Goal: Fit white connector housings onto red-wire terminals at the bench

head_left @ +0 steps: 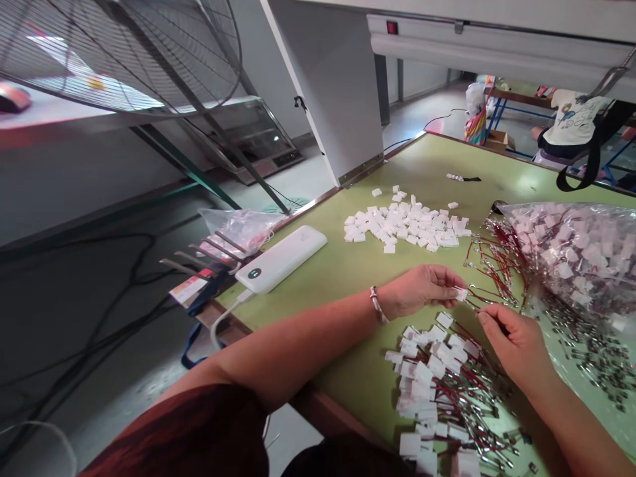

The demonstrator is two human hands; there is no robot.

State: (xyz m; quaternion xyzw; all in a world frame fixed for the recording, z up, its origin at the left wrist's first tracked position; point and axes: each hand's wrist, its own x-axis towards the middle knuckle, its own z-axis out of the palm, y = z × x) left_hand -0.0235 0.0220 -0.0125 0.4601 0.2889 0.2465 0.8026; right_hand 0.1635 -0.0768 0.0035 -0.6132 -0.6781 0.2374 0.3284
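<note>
Between thumb and fingers, my left hand [428, 290] pinches a small white plastic connector housing [462, 293]. Just to its right, my right hand [514, 338] is closed in a pinch on a thin wire lead [473, 305] that runs toward the housing. Whether the lead's end sits inside the housing is too small to tell. Below the hands lies a heap of white housings with dark red wires [437, 371] attached. Loose red wire leads [499, 265] with metal ends lie beyond my right hand. Farther back, a pile of bare white housings [405, 224] spreads over the green table.
A white power bank [283, 260] with a cable lies at the table's [318, 311] left edge. On the right is a clear plastic bag [586, 245] of wired housings, with small metal parts [591, 344] below. A fan [124, 53] stands left; a seated person [571, 122] is behind.
</note>
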